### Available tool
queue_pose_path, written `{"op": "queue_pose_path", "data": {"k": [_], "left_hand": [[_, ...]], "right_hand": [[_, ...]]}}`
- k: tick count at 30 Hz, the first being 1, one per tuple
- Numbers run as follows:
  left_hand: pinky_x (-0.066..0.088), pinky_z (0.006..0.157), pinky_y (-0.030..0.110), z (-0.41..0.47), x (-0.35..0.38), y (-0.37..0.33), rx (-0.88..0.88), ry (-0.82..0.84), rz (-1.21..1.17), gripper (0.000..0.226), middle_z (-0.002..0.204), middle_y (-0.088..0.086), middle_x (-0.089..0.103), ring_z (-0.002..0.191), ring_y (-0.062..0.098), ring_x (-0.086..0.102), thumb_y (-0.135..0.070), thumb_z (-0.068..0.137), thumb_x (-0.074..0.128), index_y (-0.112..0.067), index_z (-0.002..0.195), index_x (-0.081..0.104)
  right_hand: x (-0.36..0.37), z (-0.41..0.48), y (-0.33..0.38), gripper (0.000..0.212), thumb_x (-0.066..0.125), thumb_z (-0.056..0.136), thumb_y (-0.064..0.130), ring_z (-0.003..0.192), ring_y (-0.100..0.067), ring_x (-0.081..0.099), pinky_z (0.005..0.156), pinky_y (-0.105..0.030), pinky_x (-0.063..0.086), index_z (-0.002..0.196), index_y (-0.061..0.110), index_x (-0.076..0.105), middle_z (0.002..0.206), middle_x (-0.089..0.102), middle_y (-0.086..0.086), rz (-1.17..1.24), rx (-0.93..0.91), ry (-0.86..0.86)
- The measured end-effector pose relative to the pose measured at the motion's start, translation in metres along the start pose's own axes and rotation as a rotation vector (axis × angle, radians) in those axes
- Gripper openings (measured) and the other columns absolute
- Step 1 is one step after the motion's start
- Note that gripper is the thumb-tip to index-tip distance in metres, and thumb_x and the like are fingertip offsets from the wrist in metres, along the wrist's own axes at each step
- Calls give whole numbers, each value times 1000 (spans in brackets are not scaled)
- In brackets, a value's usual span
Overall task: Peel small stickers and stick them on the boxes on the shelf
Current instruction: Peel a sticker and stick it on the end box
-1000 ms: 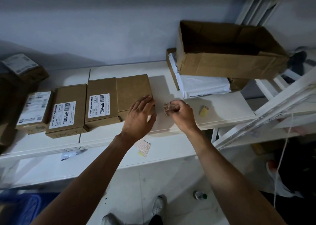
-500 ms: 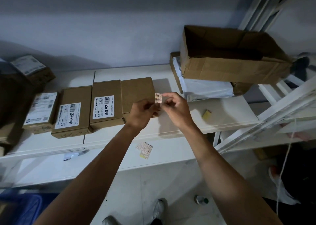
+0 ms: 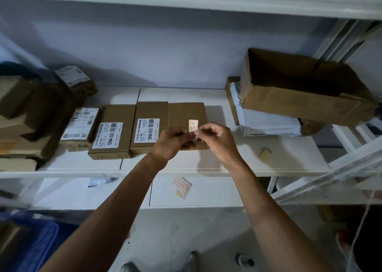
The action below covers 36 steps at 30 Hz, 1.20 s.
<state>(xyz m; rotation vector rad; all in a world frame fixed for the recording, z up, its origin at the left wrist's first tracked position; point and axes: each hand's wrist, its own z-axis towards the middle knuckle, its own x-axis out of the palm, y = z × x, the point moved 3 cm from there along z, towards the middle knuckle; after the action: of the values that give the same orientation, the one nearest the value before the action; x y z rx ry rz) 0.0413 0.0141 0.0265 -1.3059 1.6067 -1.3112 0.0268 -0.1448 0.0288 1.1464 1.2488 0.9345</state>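
A small strip of stickers (image 3: 193,125) is held upright between both hands, above the front of a plain brown box (image 3: 187,114) on the white shelf (image 3: 289,158). My left hand (image 3: 172,141) pinches the strip's lower edge from the left. My right hand (image 3: 217,140) pinches it from the right with thumb and forefinger. Left of the plain box lie two brown boxes with white barcode labels (image 3: 149,127) (image 3: 112,131), and a further labelled box (image 3: 80,127).
A sticker sheet (image 3: 182,187) lies on the lower shelf. A small yellow piece (image 3: 265,153) lies on the shelf at right. A large open carton (image 3: 306,87) sits on white bags at the back right. Stacked cartons (image 3: 24,123) crowd the left. Shelf posts stand at right.
My left hand left the box top and joined my right hand on the sticker strip. Both hands rose off the shelf, and the view tilted upward.
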Motion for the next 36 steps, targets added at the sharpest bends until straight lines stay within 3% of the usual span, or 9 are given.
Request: {"op": "queue_pose_path", "data": {"k": [2, 5, 9, 14, 17, 23, 28, 31, 36], "left_hand": [[59, 77, 29, -6, -6, -3, 1, -27, 17, 20, 85, 14, 73, 74, 20, 70, -15, 91, 68, 4, 93, 71], [54, 64, 19, -15, -16, -11, 67, -98, 96, 12, 83, 12, 72, 74, 16, 68, -18, 92, 68, -7, 89, 72], [54, 69, 21, -21, -28, -14, 118, -117, 48, 9, 84, 14, 67, 80, 22, 62, -7, 93, 66, 0, 94, 71], [53, 93, 51, -24, -42, -7, 48, -107, 21, 7, 84, 14, 70, 81, 26, 62, -12, 90, 69, -8, 86, 74], [49, 96, 59, -25, -47, -3, 34, -86, 38, 6, 87, 18, 69, 82, 29, 62, -11, 90, 69, -8, 86, 73], [48, 100, 59, -27, -52, -2, 38, -6, 82, 7, 88, 18, 71, 85, 30, 64, -10, 90, 70, -10, 84, 74], [49, 101, 58, -26, -56, -4, 39, 37, 106, 4, 91, 26, 72, 86, 29, 64, -9, 88, 72, -9, 87, 75], [52, 98, 49, -24, -58, -5, 29, 42, 79, 5, 86, 15, 71, 85, 26, 65, -4, 87, 72, -7, 90, 73], [56, 92, 41, -22, -61, -7, 24, 48, 64, 18, 86, 14, 69, 82, 25, 63, -3, 87, 71, 6, 102, 67]], "right_hand": [[4, -2, 4, 8, 78, 86, 12, 61, 3, 62, 62, -14, 47, 92, 6, 75, 76, 72, 2, -10, 14, 21], [11, -5, 8, 5, 77, 87, 10, 58, 3, 60, 60, -13, 47, 90, 7, 75, 72, 69, 3, -1, 35, 57], [19, -12, 15, 5, 75, 88, 8, 57, 1, 59, 59, -13, 47, 91, 4, 75, 71, 69, 0, -3, 33, 81], [25, -18, 20, 14, 78, 85, 15, 73, -8, 66, 72, -25, 52, 98, 20, 75, 78, 70, 7, -97, -104, 5], [29, -22, 29, 20, 74, 86, 15, 78, -5, 65, 78, -28, 53, 104, 24, 75, 81, 69, 11, -233, -245, -12], [41, -34, 47, 10, 73, 87, 28, 78, -6, 61, 67, -26, 51, 97, 28, 72, 94, 61, 11, -683, -497, -84], [43, -34, 49, 5, 72, 88, 30, 81, -12, 64, 69, -32, 53, 86, 26, 75, 87, 64, 8, -705, -511, -99], [43, -33, 48, 6, 72, 88, 30, 83, -13, 65, 71, -32, 53, 87, 26, 77, 87, 67, 8, -706, -500, -89], [46, -32, 48, 7, 72, 87, 28, 84, -13, 66, 71, -30, 53, 89, 25, 77, 87, 69, 9, -699, -493, -87]]}}
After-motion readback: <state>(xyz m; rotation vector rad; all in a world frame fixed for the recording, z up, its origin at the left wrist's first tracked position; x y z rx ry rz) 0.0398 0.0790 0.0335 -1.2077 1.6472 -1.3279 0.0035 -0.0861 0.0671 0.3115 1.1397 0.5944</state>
